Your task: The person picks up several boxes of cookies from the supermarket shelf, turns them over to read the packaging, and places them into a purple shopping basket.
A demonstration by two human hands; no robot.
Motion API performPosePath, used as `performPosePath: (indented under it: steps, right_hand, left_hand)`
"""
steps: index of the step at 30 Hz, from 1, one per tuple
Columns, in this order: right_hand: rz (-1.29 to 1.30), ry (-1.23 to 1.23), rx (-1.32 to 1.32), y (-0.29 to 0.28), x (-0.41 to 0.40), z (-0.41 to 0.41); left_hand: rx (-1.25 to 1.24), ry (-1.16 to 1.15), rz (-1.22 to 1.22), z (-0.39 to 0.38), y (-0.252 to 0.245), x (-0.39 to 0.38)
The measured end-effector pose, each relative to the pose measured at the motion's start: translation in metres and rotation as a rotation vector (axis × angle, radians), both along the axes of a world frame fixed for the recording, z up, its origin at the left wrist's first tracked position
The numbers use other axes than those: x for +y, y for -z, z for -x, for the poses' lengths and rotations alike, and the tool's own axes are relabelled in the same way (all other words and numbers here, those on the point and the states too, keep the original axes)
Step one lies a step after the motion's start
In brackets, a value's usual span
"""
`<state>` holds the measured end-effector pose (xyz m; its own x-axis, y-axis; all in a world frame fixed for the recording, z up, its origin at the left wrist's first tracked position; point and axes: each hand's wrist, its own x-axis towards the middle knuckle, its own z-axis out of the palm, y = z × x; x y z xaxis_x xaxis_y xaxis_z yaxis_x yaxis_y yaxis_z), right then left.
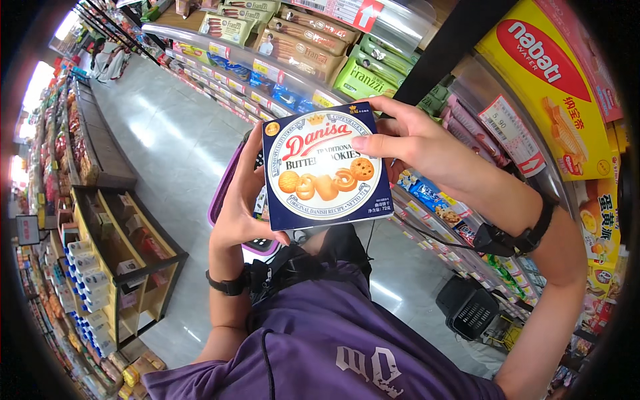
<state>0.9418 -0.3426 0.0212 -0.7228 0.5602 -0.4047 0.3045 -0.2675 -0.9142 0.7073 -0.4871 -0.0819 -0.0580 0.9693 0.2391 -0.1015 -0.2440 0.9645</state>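
Note:
A dark blue square box of Danisa butter cookies (327, 167) is held up in front of my chest, its printed front facing the camera. My left hand (245, 195) grips its left side, thumb at the lower edge. My right hand (400, 132) holds the upper right side, with the thumb across the front and the other fingers partly hidden behind. Part of a purple-rimmed basket (220, 200) shows behind my left hand and the box.
Shelves with Franzzi snack packs (300, 45) and a price rail are ahead. Yellow Nabati wafer boxes (555, 90) stand at the right. A black basket (467, 307) sits low right. A wooden display rack (120, 270) stands left, and a person (107, 60) is far down the aisle.

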Motion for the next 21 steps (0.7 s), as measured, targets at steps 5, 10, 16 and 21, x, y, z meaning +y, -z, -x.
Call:
performPosePath:
  steps: [5,10,16,21]
  right_hand:
    - [-0.009,-0.001,-0.03,0.0001,0.0021,-0.0001]
    - [-0.017,0.005,-0.043,0.0023,0.0008,-0.0001]
    - [-0.02,-0.009,-0.064,0.0006,0.002,-0.001]
    - [-0.037,-0.011,-0.032,0.0015,0.0021,-0.0005]
  left_hand:
    - [0.001,0.012,0.003,0.0003,-0.0001,0.001]
    - [0.0,0.033,-0.02,0.0014,0.0016,0.0012]
    - [0.049,0.031,-0.026,0.0027,0.0034,0.0006]
    - [0.023,0.005,-0.042,-0.0003,0.0046,0.0003]
